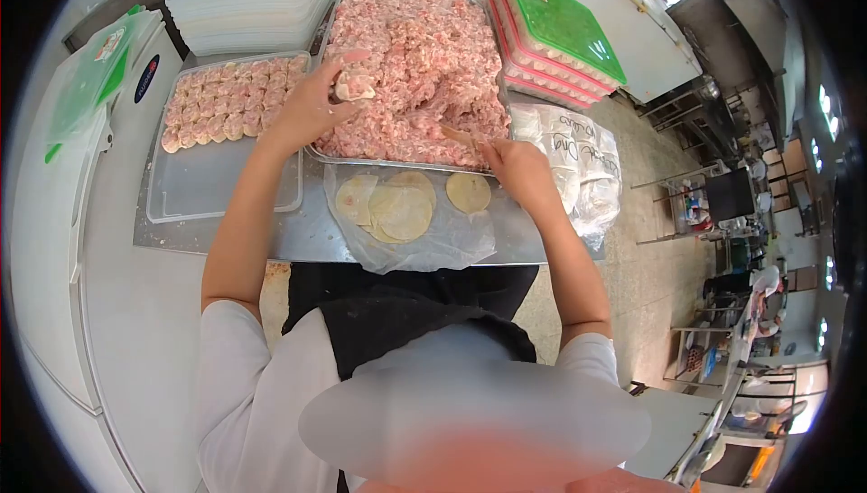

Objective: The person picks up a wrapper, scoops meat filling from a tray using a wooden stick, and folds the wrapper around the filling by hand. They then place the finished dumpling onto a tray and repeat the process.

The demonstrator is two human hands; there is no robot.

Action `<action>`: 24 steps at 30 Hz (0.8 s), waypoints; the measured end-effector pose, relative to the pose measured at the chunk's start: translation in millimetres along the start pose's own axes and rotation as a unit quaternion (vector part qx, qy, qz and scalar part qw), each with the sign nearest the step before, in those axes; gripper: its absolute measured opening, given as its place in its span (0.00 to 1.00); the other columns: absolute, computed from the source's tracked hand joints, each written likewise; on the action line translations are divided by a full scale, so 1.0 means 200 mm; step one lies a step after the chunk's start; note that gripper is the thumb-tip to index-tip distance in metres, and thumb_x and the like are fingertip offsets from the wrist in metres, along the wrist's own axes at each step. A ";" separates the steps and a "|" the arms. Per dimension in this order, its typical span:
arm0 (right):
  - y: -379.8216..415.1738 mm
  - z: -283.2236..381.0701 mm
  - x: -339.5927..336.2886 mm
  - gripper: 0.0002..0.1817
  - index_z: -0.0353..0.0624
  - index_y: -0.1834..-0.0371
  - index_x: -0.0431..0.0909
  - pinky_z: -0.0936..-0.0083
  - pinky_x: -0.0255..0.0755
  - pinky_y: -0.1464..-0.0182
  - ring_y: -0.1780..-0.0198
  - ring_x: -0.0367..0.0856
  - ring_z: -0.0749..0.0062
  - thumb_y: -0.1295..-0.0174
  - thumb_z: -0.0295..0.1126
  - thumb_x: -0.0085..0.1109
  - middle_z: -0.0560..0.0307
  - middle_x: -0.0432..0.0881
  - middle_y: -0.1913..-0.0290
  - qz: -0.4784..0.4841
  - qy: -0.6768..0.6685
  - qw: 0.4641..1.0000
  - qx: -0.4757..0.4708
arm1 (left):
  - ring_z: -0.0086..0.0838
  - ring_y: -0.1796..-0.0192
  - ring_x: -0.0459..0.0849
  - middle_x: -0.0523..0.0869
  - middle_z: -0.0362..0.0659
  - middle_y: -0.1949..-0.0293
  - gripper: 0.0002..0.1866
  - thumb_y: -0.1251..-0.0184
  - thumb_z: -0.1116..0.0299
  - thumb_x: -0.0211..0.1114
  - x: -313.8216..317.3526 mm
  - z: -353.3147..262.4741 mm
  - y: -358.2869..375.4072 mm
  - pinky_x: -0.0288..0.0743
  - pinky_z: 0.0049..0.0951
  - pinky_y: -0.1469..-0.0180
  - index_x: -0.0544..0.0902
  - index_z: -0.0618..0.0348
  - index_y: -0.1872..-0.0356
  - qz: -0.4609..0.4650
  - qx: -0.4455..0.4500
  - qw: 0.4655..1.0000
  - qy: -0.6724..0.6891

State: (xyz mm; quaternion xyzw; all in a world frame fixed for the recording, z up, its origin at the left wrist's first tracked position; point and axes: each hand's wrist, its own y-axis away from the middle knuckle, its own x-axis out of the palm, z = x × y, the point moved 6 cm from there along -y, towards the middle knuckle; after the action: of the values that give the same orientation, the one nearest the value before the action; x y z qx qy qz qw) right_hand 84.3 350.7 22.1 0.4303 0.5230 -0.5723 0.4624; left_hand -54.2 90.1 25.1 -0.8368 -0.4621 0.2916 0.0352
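My left hand is curled around a dumpling, a pale wrapper topped with meat, over the left side of the big metal tray. Pink minced meat fills that tray, with a hollow dug near its front right. In my right hand is a small wooden spatula, its tip at the meat. Round dough wrappers lie overlapped on a plastic bag in front of the tray, and a single wrapper sits apart to their right.
Rows of filled dumplings occupy the back of a plastic tray at left. Stacked lids stand behind it. Dumpling boxes with a green lid and plastic-wrapped packets are at right. A white freezer borders the left.
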 end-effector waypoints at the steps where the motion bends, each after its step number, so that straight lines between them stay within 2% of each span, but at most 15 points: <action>1: -0.01 -0.01 0.00 0.17 0.41 0.73 0.82 0.62 0.71 0.70 0.76 0.81 0.59 0.34 0.41 0.54 0.46 0.78 0.80 -0.001 0.001 1.000 -0.001 | 0.34 0.46 0.80 0.76 0.50 0.40 0.36 0.45 0.72 0.70 0.02 0.00 -0.01 0.73 0.35 0.41 0.67 0.47 0.33 0.002 -0.011 1.000 -0.029; 2: -0.02 -0.05 0.02 0.17 0.40 0.71 0.83 0.66 0.69 0.71 0.77 0.77 0.66 0.33 0.42 0.55 0.52 0.76 0.82 0.022 -0.149 0.988 0.038 | 0.34 0.46 0.80 0.76 0.50 0.40 0.36 0.45 0.72 0.70 0.05 0.02 -0.03 0.73 0.35 0.41 0.67 0.47 0.33 -0.001 -0.010 1.000 -0.029; 3: -0.04 -0.07 0.03 0.18 0.39 0.69 0.84 0.70 0.67 0.72 0.78 0.74 0.73 0.32 0.42 0.55 0.58 0.73 0.84 0.046 -0.295 0.951 0.076 | 0.33 0.39 0.75 0.74 0.47 0.37 0.37 0.46 0.71 0.71 0.07 0.03 -0.05 0.70 0.34 0.39 0.67 0.49 0.32 -0.011 0.003 1.000 -0.001; 4: -0.06 -0.08 0.01 0.18 0.39 0.69 0.84 0.70 0.67 0.72 0.78 0.74 0.73 0.32 0.42 0.55 0.58 0.73 0.84 0.047 -0.295 0.951 0.074 | 0.31 0.33 0.70 0.73 0.45 0.35 0.38 0.47 0.71 0.72 0.09 0.03 -0.06 0.68 0.33 0.36 0.68 0.51 0.32 -0.019 0.016 0.999 0.027; 5: -0.08 -0.12 0.00 0.18 0.39 0.67 0.85 0.73 0.65 0.72 0.77 0.71 0.76 0.32 0.43 0.55 0.62 0.71 0.83 0.070 -0.359 0.923 0.122 | 0.31 0.33 0.70 0.73 0.45 0.35 0.38 0.47 0.71 0.72 0.11 0.03 -0.07 0.68 0.33 0.36 0.68 0.51 0.32 -0.021 0.016 0.999 0.026; 6: -0.09 -0.13 0.00 0.18 0.39 0.64 0.85 0.76 0.63 0.73 0.76 0.68 0.80 0.31 0.43 0.55 0.66 0.70 0.81 0.093 -0.419 0.887 0.170 | 0.32 0.40 0.75 0.76 0.47 0.39 0.37 0.48 0.69 0.73 0.13 -0.04 -0.08 0.70 0.35 0.39 0.69 0.51 0.34 -0.017 0.050 0.998 0.020; 7: -0.10 -0.12 -0.03 0.18 0.39 0.64 0.85 0.76 0.63 0.73 0.76 0.68 0.80 0.31 0.43 0.55 0.66 0.70 0.81 0.092 -0.420 0.887 0.167 | 0.33 0.47 0.81 0.79 0.50 0.43 0.35 0.48 0.68 0.74 0.15 -0.09 -0.09 0.72 0.36 0.41 0.71 0.51 0.36 -0.011 0.085 0.996 0.014; 8: -0.11 -0.07 -0.09 0.16 0.38 0.62 0.85 0.75 0.65 0.70 0.74 0.70 0.79 0.32 0.41 0.56 0.65 0.73 0.78 0.053 -0.423 0.898 0.110 | 0.33 0.47 0.81 0.79 0.50 0.43 0.35 0.48 0.68 0.74 0.15 -0.11 -0.12 0.72 0.36 0.41 0.71 0.51 0.36 -0.012 0.086 0.996 0.013; 10: -0.11 0.03 -0.14 0.13 0.35 0.58 0.84 0.75 0.70 0.61 0.66 0.75 0.74 0.33 0.35 0.58 0.58 0.80 0.68 -0.056 -0.418 0.905 -0.049 | 0.32 0.49 0.81 0.83 0.47 0.48 0.32 0.51 0.63 0.77 0.21 -0.08 -0.17 0.72 0.34 0.42 0.77 0.56 0.42 0.095 -0.007 0.994 0.047; 14: -0.09 0.10 -0.13 0.14 0.32 0.54 0.81 0.73 0.72 0.58 0.64 0.77 0.67 0.35 0.33 0.60 0.50 0.80 0.67 -0.006 -0.314 0.944 -0.099 | 0.31 0.51 0.82 0.86 0.45 0.54 0.29 0.53 0.59 0.78 0.23 -0.10 -0.17 0.72 0.32 0.43 0.80 0.60 0.50 0.128 -0.045 0.985 0.102; 17: -0.13 -0.03 -0.23 0.13 0.35 0.54 0.82 0.73 0.72 0.59 0.65 0.78 0.66 0.37 0.32 0.61 0.52 0.81 0.67 0.048 -0.228 0.968 -0.096 | 0.33 0.51 0.82 0.85 0.47 0.54 0.32 0.56 0.57 0.79 0.22 0.00 -0.12 0.72 0.31 0.43 0.79 0.63 0.49 0.093 -0.056 0.994 0.023; 18: -0.12 -0.02 -0.32 0.12 0.37 0.54 0.83 0.74 0.74 0.56 0.61 0.81 0.64 0.37 0.32 0.61 0.51 0.84 0.62 0.076 -0.171 0.982 -0.042 | 0.34 0.51 0.83 0.85 0.48 0.54 0.33 0.57 0.57 0.79 0.20 0.01 -0.11 0.73 0.31 0.43 0.79 0.64 0.48 0.058 -0.033 0.997 -0.039; 20: -0.09 0.03 -0.29 0.12 0.37 0.54 0.83 0.74 0.74 0.54 0.58 0.82 0.63 0.37 0.31 0.61 0.50 0.85 0.59 0.063 -0.205 0.973 -0.087 | 0.35 0.51 0.83 0.85 0.49 0.54 0.34 0.58 0.57 0.79 0.18 0.04 -0.12 0.73 0.31 0.43 0.79 0.65 0.48 0.016 -0.011 0.995 -0.100; 22: -0.06 0.12 -0.18 0.12 0.38 0.54 0.83 0.73 0.75 0.48 0.50 0.82 0.61 0.37 0.31 0.60 0.49 0.85 0.50 0.027 -0.246 0.952 -0.180 | 0.42 0.48 0.82 0.83 0.54 0.50 0.40 0.58 0.56 0.78 0.17 -0.12 -0.12 0.73 0.33 0.43 0.75 0.70 0.44 0.137 -0.046 0.989 -0.007; 24: -0.06 0.07 -0.08 0.11 0.38 0.55 0.83 0.68 0.74 0.51 0.53 0.83 0.57 0.38 0.32 0.61 0.47 0.84 0.55 0.027 -0.273 0.946 -0.173 | 0.41 0.45 0.80 0.81 0.55 0.48 0.42 0.58 0.56 0.78 0.20 -0.05 -0.10 0.71 0.34 0.41 0.72 0.69 0.42 0.138 -0.042 0.986 -0.089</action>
State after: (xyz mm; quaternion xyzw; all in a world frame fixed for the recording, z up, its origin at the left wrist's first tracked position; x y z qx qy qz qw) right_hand 75.4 337.5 42.2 0.1847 0.4561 -0.5557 0.6701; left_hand -49.0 135.9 21.1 -0.8640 -0.3557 0.3469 -0.0816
